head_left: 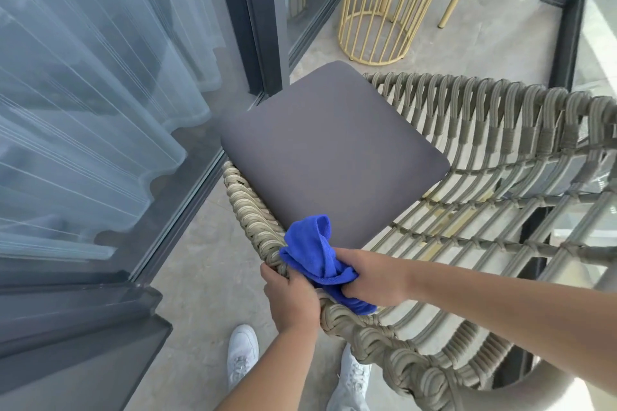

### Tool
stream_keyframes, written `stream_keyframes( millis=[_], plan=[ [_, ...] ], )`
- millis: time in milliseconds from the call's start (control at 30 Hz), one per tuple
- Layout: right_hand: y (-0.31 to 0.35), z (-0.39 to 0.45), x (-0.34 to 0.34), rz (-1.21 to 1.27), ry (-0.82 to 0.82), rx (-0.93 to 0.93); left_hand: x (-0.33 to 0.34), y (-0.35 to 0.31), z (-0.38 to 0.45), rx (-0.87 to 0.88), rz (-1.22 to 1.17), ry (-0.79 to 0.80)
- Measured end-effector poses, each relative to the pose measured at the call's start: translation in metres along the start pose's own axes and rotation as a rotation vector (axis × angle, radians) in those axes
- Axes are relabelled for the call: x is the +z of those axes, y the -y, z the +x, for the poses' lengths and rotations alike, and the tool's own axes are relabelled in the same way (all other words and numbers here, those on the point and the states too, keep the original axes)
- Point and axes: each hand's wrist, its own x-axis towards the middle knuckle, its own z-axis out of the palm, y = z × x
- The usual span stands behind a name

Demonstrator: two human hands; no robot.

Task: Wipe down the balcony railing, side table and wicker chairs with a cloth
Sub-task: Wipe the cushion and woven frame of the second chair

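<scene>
Right hand (374, 280): you grip the bunched blue cloth (317, 257) against the wicker chair (484, 150) rim
Left hand (290, 294): your fingers curl round the woven rim just beside the cloth, steadying it
Do it well: press into the weave and work along the rim away from your left hand
Cushion (330, 147): ahead of both hands
Hard to see: railing mostly cut off beyond your right arm; side table (377, 23) only partly shown

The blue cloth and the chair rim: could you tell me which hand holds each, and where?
The right hand grips the bunched blue cloth at its near end; the left hand grips the wicker chair by its woven rim.
</scene>
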Motion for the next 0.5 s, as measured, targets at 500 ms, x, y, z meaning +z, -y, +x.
stream_keyframes(
  millis=[500],
  plan=[
    [-0.045,0.063,-0.025,0.044,-0.131,0.146,0.002,0.0,-0.002,-0.003,0.035,-0.002]
  ],
)
